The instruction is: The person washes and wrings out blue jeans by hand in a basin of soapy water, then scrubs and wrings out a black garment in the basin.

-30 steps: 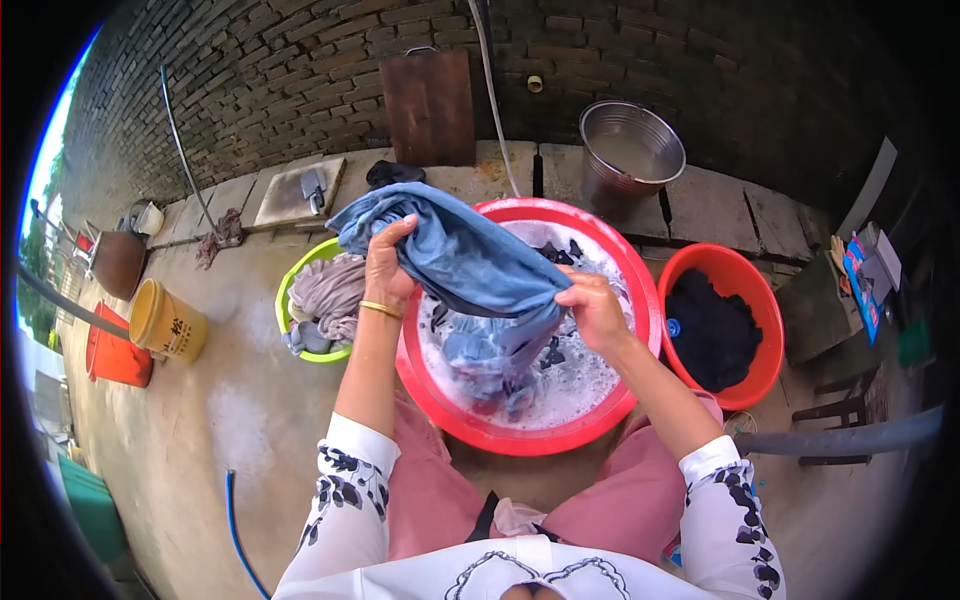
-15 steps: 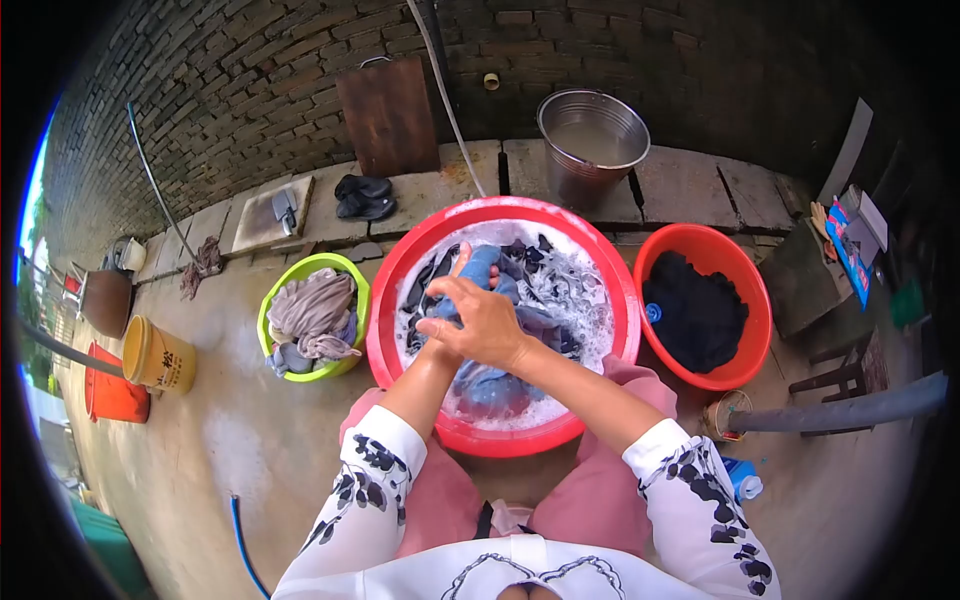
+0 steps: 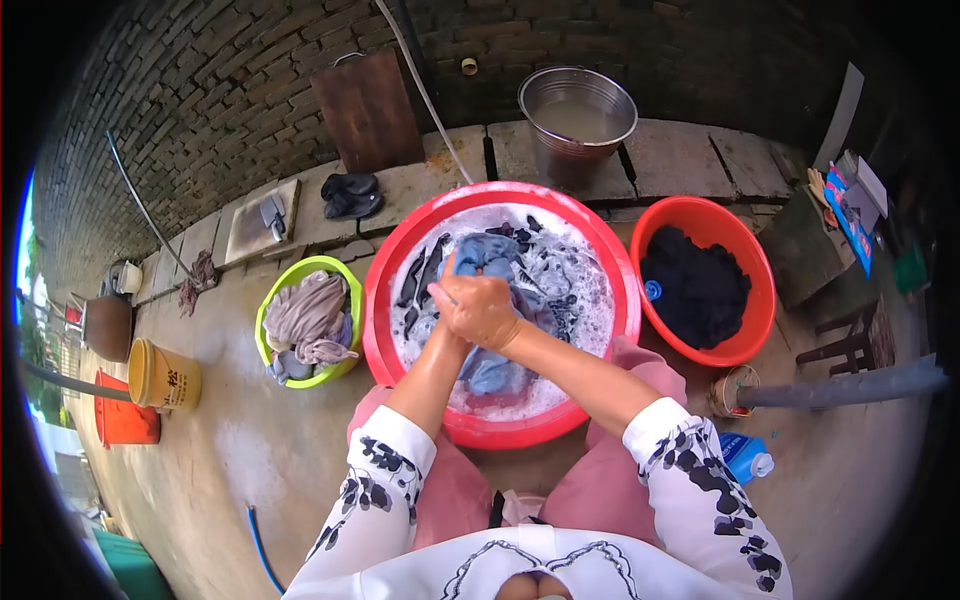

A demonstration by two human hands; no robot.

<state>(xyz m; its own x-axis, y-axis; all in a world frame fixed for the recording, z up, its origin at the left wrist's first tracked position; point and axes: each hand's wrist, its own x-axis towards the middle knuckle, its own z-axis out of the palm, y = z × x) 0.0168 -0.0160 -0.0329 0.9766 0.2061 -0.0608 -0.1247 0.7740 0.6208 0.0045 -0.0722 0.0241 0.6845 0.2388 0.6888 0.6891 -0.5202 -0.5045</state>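
A blue garment (image 3: 482, 250) lies bunched in soapy water inside a large red basin (image 3: 400, 226) between my knees. My right hand (image 3: 482, 308) is closed over the wet cloth and presses against my left hand. Most of my left hand (image 3: 449, 282) is hidden beneath the right one; it grips the same garment, and a finger or thumb points up beside the cloth. Dark and patterned clothes (image 3: 556, 272) float in suds around both hands.
A green basin (image 3: 262, 335) of clothes stands left, a red-orange tub (image 3: 768, 290) with dark cloth right. Behind are a metal bucket (image 3: 577, 150) of cloudy water and black shoes (image 3: 352, 196). A blue bottle (image 3: 742, 456) lies right; a yellow bucket (image 3: 165, 375) stands farther left.
My right hand has closed from spread fingers into a fist-like grip and moved lower over my left hand. The blue cloth has sunk and spread beyond the hands. The view has shifted slightly.
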